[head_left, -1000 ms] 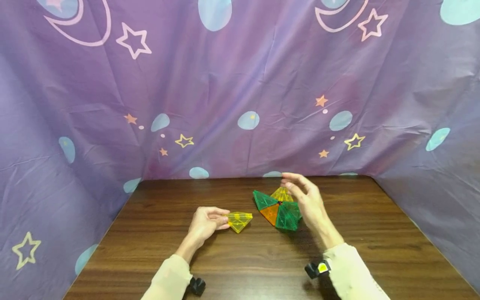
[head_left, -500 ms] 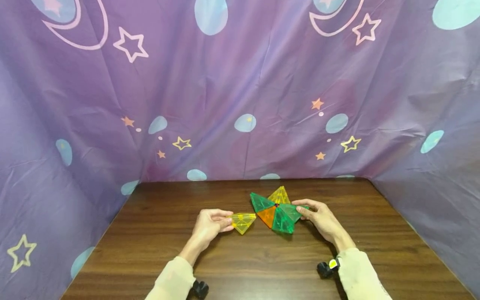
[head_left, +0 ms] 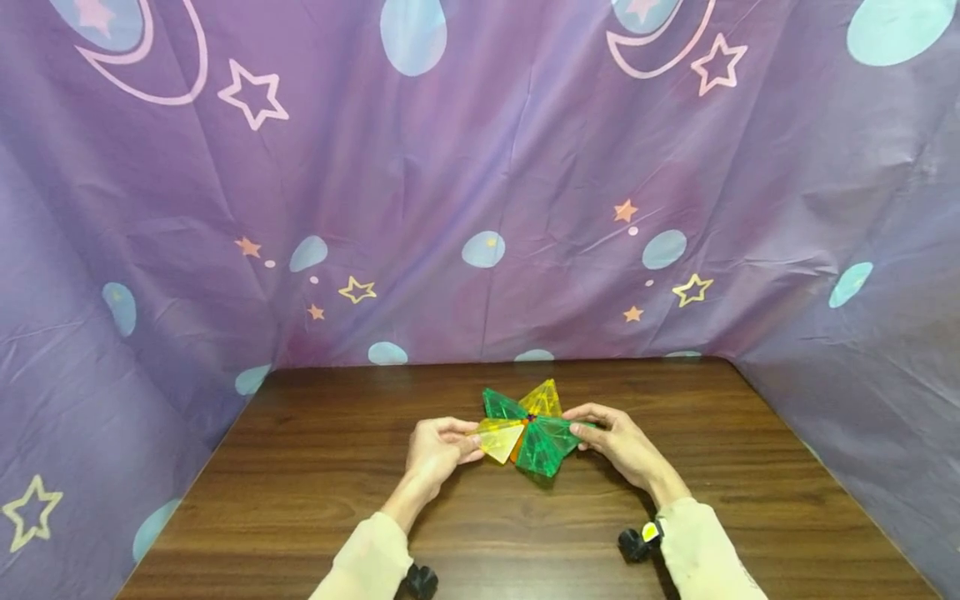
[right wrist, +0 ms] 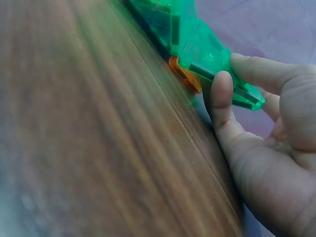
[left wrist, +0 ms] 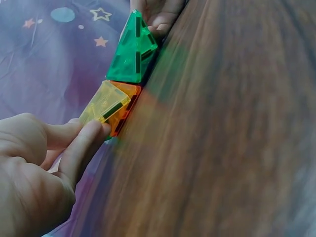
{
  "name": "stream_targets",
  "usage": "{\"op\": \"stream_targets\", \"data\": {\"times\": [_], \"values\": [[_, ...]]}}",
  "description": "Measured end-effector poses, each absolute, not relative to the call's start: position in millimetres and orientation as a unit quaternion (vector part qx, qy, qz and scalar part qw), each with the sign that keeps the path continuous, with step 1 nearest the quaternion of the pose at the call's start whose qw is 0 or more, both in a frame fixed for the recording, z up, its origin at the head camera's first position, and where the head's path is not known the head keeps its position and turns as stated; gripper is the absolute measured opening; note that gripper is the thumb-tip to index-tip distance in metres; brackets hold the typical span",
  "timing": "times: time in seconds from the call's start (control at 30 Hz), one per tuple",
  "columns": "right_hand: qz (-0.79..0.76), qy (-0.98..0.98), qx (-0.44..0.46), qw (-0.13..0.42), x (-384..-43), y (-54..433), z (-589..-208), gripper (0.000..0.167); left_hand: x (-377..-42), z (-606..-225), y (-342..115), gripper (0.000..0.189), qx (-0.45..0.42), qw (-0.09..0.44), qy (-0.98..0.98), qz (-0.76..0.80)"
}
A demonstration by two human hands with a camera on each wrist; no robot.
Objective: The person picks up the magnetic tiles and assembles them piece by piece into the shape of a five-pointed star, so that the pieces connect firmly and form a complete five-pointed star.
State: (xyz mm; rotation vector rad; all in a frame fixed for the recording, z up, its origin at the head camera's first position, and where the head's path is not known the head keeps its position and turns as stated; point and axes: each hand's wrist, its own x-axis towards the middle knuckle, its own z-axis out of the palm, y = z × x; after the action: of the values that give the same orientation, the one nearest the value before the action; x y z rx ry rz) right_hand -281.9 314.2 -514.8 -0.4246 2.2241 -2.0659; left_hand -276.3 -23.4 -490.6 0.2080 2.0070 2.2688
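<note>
My left hand (head_left: 444,450) pinches a translucent yellow triangular magnetic tile piece (head_left: 501,440) between thumb and fingers. It overlaps the orange tile (left wrist: 130,91) of a star-like cluster on the table; whether they touch I cannot tell. Around the cluster's centre sit green tiles (head_left: 546,452), another green tile (head_left: 501,406) at the left and a yellow tile (head_left: 546,398) at the back. With thumb and fingers, my right hand (head_left: 622,442) grips the green tile (right wrist: 205,52) on the cluster's right side. Dark strips line the tile edges in both wrist views.
The brown wood-grain table (head_left: 480,533) lies under everything. Behind it and at both sides hangs a purple cloth (head_left: 420,192) with moons and stars. A small black device (head_left: 636,546) is worn at the right wrist, and another black device (head_left: 422,581) at the left.
My right hand has come down from above the cluster and taken hold of its right green tile. The cluster and the left hand's yellow piece have come together, now overlapping in the head view.
</note>
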Motion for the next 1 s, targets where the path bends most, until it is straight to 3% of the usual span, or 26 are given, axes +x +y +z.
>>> {"op": "stream_targets", "data": {"times": [0.37,0.53,0.63,0.8,0.87,1.0], "values": [[-0.657,0.740,-0.139,0.034,-281.9,313.1,-514.3,0.037,-273.2,-483.3,-27.2,0.030,0.080,0.054,0.710,0.698],[-0.649,0.746,-0.145,0.031,-283.2,314.0,-513.1,0.037,-280.2,-456.6,-57.3,0.033,0.088,-0.039,0.874,0.477],[-0.645,0.750,-0.145,0.028,-285.7,313.8,-511.5,0.038,-287.8,-447.3,-82.8,0.053,0.059,-0.048,0.943,0.323],[-0.651,0.747,-0.128,0.025,-286.8,315.6,-512.1,0.039,-321.4,-497.6,-110.5,0.093,0.062,-0.028,0.978,0.196],[-0.655,0.745,-0.122,0.023,-286.4,315.4,-513.3,0.040,-331.3,-517.0,-113.3,0.096,0.064,-0.040,0.979,0.190],[-0.657,0.744,-0.118,0.025,-284.8,312.4,-515.7,0.040,-328.8,-513.9,-110.8,0.093,0.043,-0.034,0.978,0.201]]}}
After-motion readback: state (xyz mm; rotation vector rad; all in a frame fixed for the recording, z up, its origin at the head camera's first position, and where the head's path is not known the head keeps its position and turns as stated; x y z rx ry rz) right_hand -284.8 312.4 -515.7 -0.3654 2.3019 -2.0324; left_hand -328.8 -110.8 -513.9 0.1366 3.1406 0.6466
